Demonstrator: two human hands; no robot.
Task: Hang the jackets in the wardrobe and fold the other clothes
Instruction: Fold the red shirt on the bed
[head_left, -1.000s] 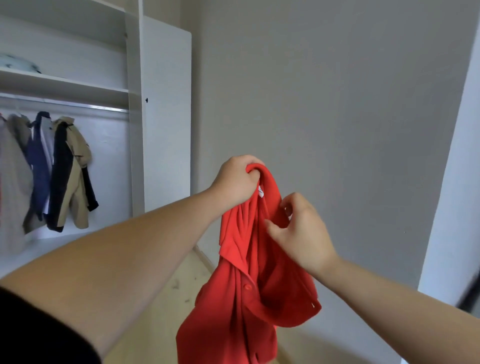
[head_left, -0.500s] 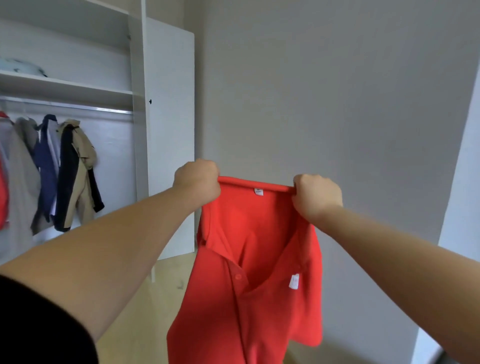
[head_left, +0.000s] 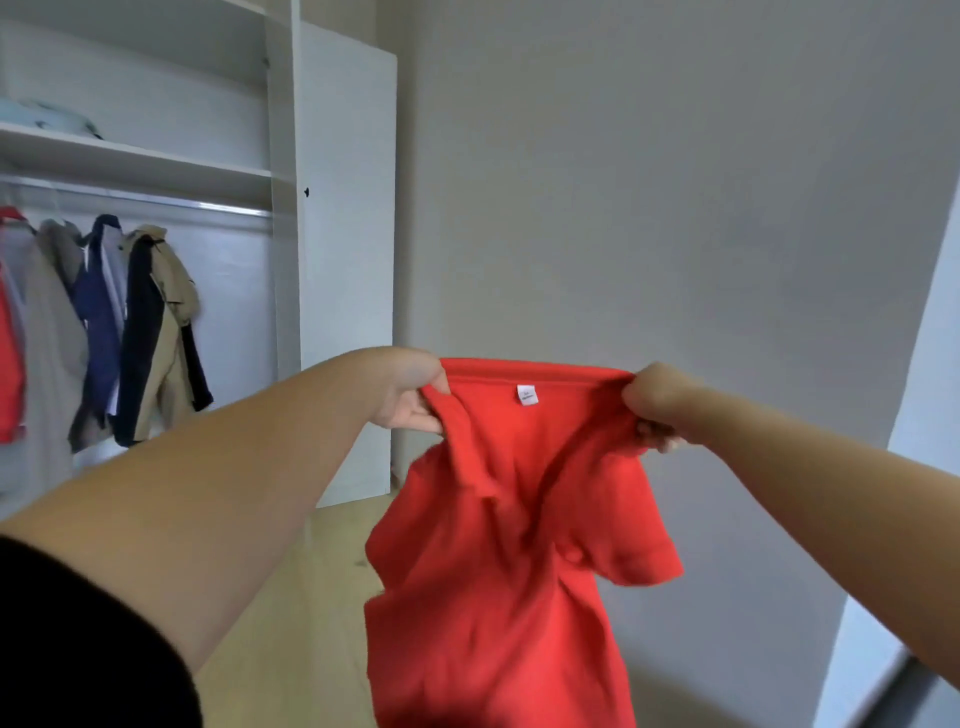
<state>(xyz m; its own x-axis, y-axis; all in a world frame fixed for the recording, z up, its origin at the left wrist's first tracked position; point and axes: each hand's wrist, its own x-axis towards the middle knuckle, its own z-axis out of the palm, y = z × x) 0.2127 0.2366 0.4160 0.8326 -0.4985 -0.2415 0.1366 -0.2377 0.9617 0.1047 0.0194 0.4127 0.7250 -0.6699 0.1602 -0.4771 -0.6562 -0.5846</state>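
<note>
A red polo shirt (head_left: 509, 545) hangs in the air in front of me, stretched wide at the collar, its white neck label facing me. My left hand (head_left: 410, 395) grips the left end of the collar. My right hand (head_left: 657, 405) grips the right end. The shirt's body and a short sleeve dangle below, blurred. At the left stands the open white wardrobe (head_left: 283, 260), where several jackets (head_left: 150, 332) hang from the rail.
A folded pale garment (head_left: 47, 119) lies on the wardrobe's upper shelf. The wardrobe door (head_left: 348, 260) stands open toward the grey wall (head_left: 649, 208). Light wooden floor (head_left: 291, 623) spreads below. A white panel edge (head_left: 924, 467) rises at the right.
My hands went from bunched together on the shirt to apart, pulling the collar out wide. Since half a second ago they spread a little further and the shirt swings.
</note>
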